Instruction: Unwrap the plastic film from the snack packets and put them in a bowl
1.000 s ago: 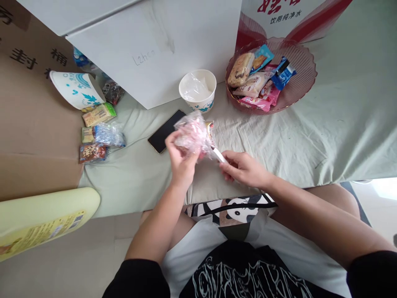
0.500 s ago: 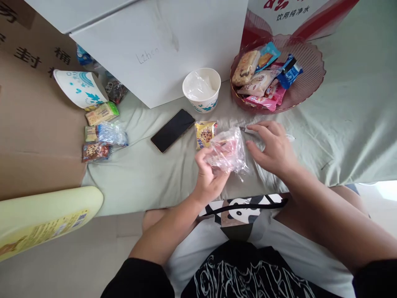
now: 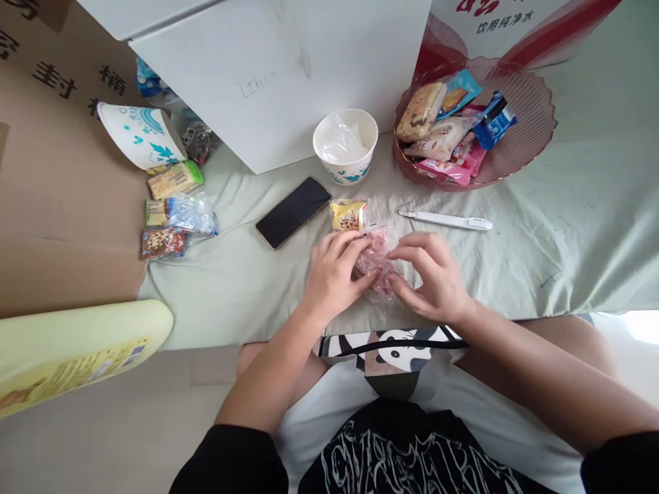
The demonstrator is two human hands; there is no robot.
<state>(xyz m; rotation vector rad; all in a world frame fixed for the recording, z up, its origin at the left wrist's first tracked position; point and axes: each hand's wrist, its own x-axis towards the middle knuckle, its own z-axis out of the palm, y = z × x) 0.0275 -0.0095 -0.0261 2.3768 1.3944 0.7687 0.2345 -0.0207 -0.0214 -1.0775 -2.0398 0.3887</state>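
Note:
My left hand [image 3: 332,274] and my right hand [image 3: 432,278] both grip a crinkled clear plastic bag with pink contents [image 3: 377,257], held low over the green cloth near its front edge. A small yellow cookie packet [image 3: 347,214] lies just behind my left hand. A white pen-shaped tool [image 3: 445,220] lies on the cloth behind my right hand, apart from it. A black phone [image 3: 293,211] lies face up to the left of the cookie packet.
A paper cup lined with plastic [image 3: 344,145] stands behind the phone. A pink bowl of wrapped snacks [image 3: 535,116] sits at the back right. A tipped paper cup [image 3: 139,134] and several snack packs [image 3: 172,206] lie left. A white box [image 3: 268,62] stands behind.
My right hand put down the white tool on the cloth and came back to the bag. The bag dropped from chest height to the cloth, now held by both hands.

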